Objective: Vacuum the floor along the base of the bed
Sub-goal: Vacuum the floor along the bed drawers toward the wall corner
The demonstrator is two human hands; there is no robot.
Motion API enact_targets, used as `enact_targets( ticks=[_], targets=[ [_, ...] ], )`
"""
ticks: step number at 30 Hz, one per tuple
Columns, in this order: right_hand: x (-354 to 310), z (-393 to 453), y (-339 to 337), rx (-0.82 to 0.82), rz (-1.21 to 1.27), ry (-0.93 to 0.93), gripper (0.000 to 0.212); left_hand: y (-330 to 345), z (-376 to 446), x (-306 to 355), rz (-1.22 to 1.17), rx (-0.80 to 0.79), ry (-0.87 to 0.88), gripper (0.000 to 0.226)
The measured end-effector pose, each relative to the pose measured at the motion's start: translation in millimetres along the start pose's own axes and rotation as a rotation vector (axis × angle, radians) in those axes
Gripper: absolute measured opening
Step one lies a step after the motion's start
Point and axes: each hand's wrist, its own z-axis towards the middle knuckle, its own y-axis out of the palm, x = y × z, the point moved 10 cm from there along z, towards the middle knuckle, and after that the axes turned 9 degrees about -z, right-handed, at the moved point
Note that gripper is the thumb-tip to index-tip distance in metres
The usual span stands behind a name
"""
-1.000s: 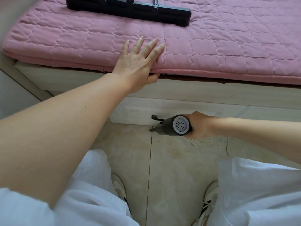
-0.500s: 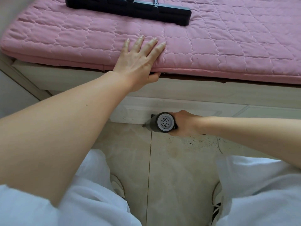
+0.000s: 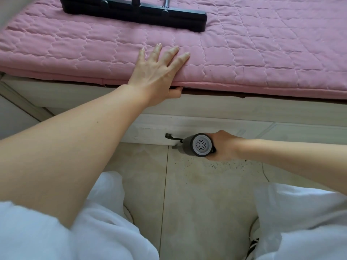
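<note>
Beige tiled floor (image 3: 197, 199) at the foot of a pale wooden bed base (image 3: 244, 111), topped by a pink quilted mattress pad (image 3: 262, 53). Right hand (image 3: 223, 146) wrapped around the handle of a small grey handheld vacuum (image 3: 199, 146), fingers curled tight on it, round vented rear cap facing the camera. Nozzle end pointing away from the grip toward the base board, low near the floor; tip small and dark, contact with the board hard to tell. Dark crumbs (image 3: 221, 164) scattered on the tile just below the gripping hand. Dark metal drawer handle (image 3: 171, 136) on the base board just left of the vacuum. Left hand (image 3: 159, 72) flat on the pad edge, well above and left of the grip, fingers straight and spread, thumb tucked under the pad's rim. Black flat mop head (image 3: 135, 10) lying on the pad, far beyond both hands. White trousers (image 3: 56, 231) at the bottom, a striped shoe (image 3: 253, 246) peeking out below the grip.
</note>
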Motion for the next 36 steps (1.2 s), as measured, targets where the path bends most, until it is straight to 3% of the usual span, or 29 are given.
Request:
enact_targets(
  ticks=[11,22,36],
  targets=[
    [21,-10,5,-0.049,0.063,-0.031,0.053,8,10,13,0.023,-0.030,-0.096,0.094],
    [38,-31,5,-0.065,0.019,0.007,0.028,7,1,22,-0.053,-0.073,-0.204,0.085],
    [25,-25,-1,-0.032,0.037,0.016,0.043,7,-3,20,-0.065,0.004,-0.109,0.078]
  ],
)
